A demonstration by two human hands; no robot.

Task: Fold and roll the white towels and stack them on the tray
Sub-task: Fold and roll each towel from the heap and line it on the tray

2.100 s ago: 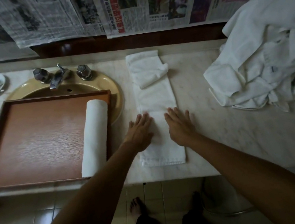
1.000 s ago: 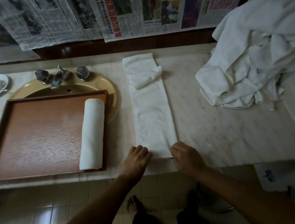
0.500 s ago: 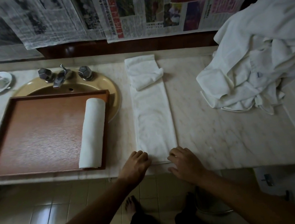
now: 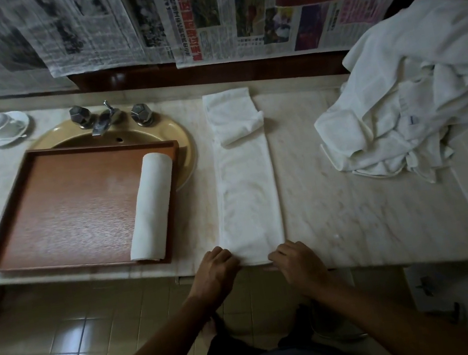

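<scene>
A white towel (image 4: 245, 187), folded into a long narrow strip, lies on the marble counter and runs from the back edge to the front edge; its far corner is flipped over. My left hand (image 4: 215, 270) grips the strip's near left corner with curled fingers. My right hand (image 4: 298, 261) grips the near right corner in the same way. A rolled white towel (image 4: 152, 208) lies along the right side of the brown wooden tray (image 4: 62, 212), which rests over the sink.
A heap of loose white towels (image 4: 417, 94) fills the counter's right end. The yellow sink (image 4: 186, 142) with a metal tap (image 4: 102, 120) sits behind the tray. A white cup and saucer (image 4: 7, 125) stands at the back left. Newspapers hang on the wall.
Both hands slid from the flat middle of the strip back to its near end, and their fingers curled onto the two near corners.
</scene>
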